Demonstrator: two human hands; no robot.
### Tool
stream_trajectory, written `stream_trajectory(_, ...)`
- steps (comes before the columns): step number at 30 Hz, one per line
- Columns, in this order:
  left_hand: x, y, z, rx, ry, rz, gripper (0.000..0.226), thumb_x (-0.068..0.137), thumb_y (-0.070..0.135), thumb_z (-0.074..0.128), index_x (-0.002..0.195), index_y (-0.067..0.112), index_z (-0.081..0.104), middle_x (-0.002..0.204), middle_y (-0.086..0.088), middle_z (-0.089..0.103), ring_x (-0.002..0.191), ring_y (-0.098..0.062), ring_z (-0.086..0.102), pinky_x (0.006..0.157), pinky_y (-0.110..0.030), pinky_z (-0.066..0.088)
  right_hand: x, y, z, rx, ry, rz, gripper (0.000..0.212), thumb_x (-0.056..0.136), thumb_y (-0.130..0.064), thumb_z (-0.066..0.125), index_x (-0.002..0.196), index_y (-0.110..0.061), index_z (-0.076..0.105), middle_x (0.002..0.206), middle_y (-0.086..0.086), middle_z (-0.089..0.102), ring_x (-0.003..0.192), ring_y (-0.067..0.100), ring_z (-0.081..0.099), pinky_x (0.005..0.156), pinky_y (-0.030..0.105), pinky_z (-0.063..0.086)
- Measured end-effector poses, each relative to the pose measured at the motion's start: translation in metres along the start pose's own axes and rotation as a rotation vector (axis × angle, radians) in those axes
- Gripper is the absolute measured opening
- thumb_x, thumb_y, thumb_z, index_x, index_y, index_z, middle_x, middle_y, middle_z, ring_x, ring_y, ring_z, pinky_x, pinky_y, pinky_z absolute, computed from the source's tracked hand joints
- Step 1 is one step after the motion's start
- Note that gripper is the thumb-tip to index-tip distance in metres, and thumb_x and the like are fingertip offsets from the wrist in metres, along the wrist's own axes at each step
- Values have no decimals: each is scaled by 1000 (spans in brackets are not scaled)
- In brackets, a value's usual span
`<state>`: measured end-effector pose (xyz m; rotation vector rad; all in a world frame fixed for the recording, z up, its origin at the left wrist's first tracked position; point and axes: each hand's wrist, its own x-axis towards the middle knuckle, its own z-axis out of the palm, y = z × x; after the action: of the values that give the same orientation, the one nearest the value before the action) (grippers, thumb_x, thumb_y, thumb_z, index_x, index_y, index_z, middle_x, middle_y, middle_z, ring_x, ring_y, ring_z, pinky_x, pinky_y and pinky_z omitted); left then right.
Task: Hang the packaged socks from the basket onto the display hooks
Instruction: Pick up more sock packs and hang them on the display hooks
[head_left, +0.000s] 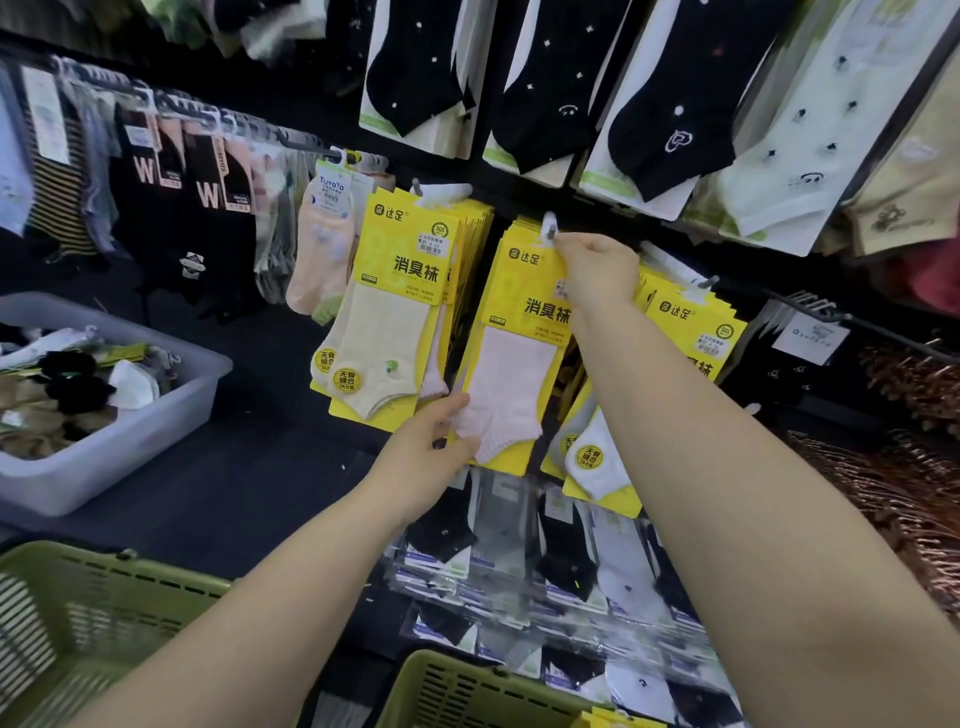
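Note:
A yellow-carded pack of pale pink socks (511, 374) hangs at the front of the middle display hook (549, 227). My right hand (597, 270) pinches the pack's top edge right at the hook's tip. My left hand (434, 449) holds the pack's lower left corner, by the sock's toe. A green basket (441, 691) sits low in the middle, with one yellow pack corner showing at its right rim. A second green basket (78, 608) is at the lower left.
Full hooks of the same yellow packs hang to the left (405, 291) and right (691, 332). Black and white socks hang above. Bagged socks lie on the shelf below (545, 566). A grey bin (130, 431) of loose socks stands at the left.

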<state>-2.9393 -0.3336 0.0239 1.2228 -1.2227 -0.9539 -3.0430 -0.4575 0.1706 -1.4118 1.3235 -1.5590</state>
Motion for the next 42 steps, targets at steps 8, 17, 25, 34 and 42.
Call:
stream_trajectory(8,-10,-13,11,7,-38,-27,41,94,10,54,132,27,50,128,11,50,117,-5,46,89,-18,35,-32,34,-32,-11,-40,-21,41,85,-10,70,120,-13,50,109,1,49,87,4,54,60,11,38)
stream_trajectory(17,-31,-57,59,61,-173,-112,27,94,4,53,109,25,60,111,7,61,100,-3,56,69,-1,43,-109,144,-104,-201,-322,177,19,83,0,67,88,-16,57,83,-6,53,81,11,52,66,8,43)
stream_trajectory(25,-83,-129,108,132,-397,-295,28,93,-7,49,119,-2,57,108,-9,60,103,-15,55,76,-4,44,-187,260,-197,-407,-606,461,18,83,11,62,96,-2,61,73,0,52,63,5,48,57,5,39)
stream_trajectory(34,-156,-208,159,259,-729,-460,27,94,0,51,119,7,57,118,-8,64,102,-9,57,79,-2,39,-263,357,-326,-1096,-961,475,93,72,-36,80,147,-28,25,149,5,21,137,22,27,107,28,30)
stream_trajectory(42,-167,-239,180,299,-778,-481,28,96,8,51,121,18,55,114,6,63,93,8,53,71,2,36,-275,398,-325,-1334,-866,539,130,74,-36,79,146,-8,-24,155,9,-28,148,30,4,114,37,26)
